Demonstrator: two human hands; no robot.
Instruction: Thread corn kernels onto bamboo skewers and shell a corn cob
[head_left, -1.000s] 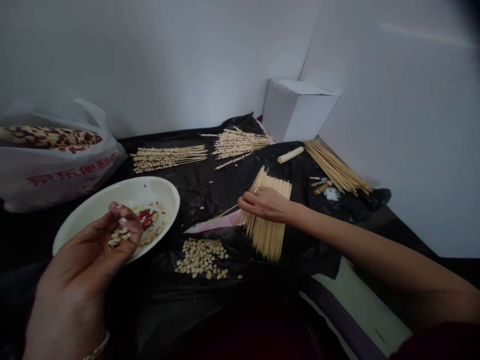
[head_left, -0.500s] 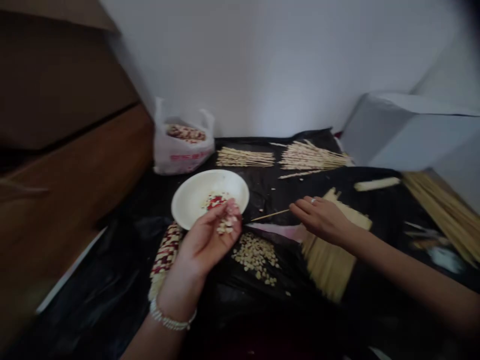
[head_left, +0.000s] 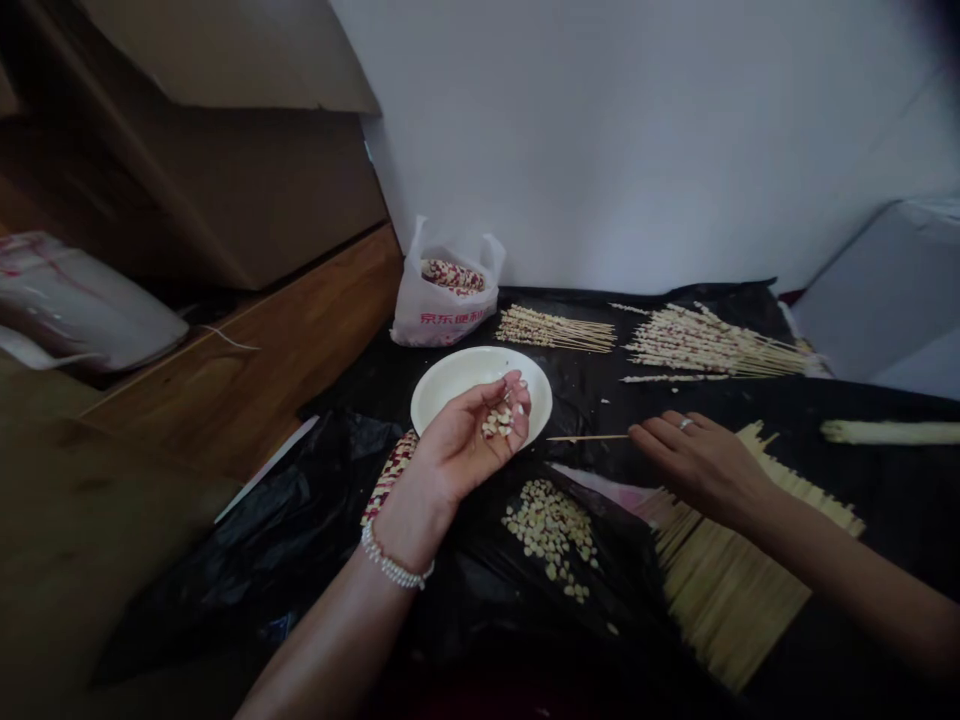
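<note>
Head view: black plastic sheet (head_left: 615,650) underneath everything
Bare skewers (head_left: 735,590): fanned below right forearm
Loose kernels (head_left: 547,525): heaped on sheet, left of bare skewers
Left hand (head_left: 461,450): palm up, fingers curled, cupping corn kernels (head_left: 497,423)
Right hand (head_left: 697,455): fingertips pinching single skewer (head_left: 589,438), free end toward left hand, apart from it
Corn cob (head_left: 387,482): partly hidden behind left wrist
White bowl (head_left: 442,385): just behind left hand
Plastic bag (head_left: 439,318): beyond bowl, corn inside
Threaded skewers (head_left: 694,345): two bunches, near wall (head_left: 615,150)
</note>
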